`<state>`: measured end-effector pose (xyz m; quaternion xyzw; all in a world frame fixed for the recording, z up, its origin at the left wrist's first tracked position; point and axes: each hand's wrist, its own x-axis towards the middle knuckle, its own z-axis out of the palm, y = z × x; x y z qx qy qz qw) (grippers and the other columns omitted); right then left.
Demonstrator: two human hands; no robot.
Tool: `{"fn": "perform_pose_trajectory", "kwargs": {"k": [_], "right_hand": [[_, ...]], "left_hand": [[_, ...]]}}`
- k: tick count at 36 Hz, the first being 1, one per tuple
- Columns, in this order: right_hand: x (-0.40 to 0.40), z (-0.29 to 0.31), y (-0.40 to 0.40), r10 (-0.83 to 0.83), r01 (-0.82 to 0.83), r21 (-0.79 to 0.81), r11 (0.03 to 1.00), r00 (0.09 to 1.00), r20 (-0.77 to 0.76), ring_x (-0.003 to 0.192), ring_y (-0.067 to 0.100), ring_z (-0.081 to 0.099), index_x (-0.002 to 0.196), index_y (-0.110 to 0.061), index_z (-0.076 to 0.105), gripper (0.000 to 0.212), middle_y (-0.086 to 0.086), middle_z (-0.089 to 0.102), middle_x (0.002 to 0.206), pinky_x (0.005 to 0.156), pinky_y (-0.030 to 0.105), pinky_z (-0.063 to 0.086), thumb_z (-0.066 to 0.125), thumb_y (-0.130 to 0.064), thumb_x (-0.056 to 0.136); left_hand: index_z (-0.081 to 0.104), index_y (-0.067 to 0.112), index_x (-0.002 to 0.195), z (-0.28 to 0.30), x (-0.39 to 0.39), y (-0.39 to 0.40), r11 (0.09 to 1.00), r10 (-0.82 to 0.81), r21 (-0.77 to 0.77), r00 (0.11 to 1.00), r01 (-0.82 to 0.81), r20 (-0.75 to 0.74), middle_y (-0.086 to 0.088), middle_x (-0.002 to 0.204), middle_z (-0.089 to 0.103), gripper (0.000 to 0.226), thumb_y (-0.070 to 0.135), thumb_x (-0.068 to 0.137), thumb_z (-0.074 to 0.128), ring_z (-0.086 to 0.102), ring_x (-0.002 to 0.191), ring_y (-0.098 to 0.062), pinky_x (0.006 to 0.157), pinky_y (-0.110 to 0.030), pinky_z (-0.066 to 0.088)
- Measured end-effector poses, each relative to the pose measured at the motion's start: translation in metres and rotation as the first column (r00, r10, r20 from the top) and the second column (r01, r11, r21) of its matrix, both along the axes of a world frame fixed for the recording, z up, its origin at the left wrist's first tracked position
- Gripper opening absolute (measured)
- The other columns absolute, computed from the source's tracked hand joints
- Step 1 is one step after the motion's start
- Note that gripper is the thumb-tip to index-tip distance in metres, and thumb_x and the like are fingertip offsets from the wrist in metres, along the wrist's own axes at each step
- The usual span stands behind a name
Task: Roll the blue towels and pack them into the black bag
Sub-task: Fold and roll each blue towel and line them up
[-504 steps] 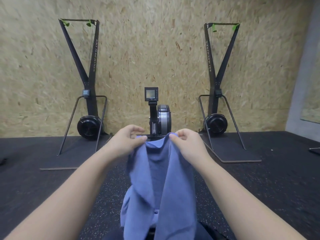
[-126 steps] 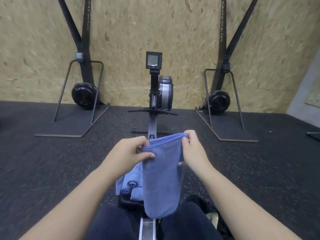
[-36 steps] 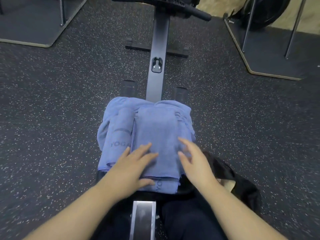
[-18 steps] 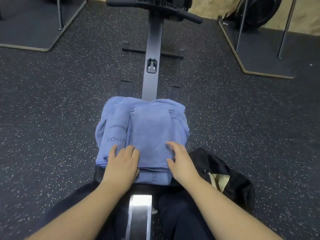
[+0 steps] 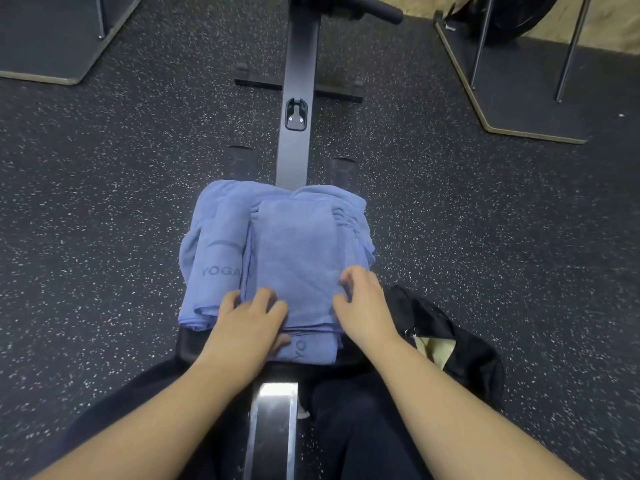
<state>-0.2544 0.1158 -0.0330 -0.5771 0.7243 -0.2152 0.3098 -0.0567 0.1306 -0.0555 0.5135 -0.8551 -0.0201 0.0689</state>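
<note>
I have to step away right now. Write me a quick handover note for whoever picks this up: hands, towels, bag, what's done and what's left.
Left hand: on the near edge of the folded blue towel, fingers curled over it, thumb under the edge.
Right hand: fingers curled on the same towel's near right corner.
The folded towel lies flat on a pile of blue towels on the rowing machine seat; a rolled towel marked YOGA lies beside it on the left.
Black bag: on the floor to the right, open; no towel visible inside.
Done: one towel rolled, this one folded.
Left: roll this towel and the ones beneath, then pack all into the bag.
</note>
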Motion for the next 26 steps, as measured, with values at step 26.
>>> {"fn": "perform_pose_trajectory", "kwargs": {"k": [26], "right_hand": [[-0.001,-0.009,-0.04,0.191,-0.19,0.022,0.982,0.969,-0.158,0.134,0.025,0.025,0.143,-0.014,0.04,0.047,-0.001,0.034,0.149,0.112,0.033,0.02,0.047,-0.024,0.097]], "left_hand": [[0.069,0.023,0.076,0.0,0.01,-0.008,0.993,-0.061,0.097,0.994,0.07,-0.096,0.004,0.082,0.059,0.031,0.011,0.053,0.085,0.06,0.055,-0.017,0.07,-0.032,0.022]]}}
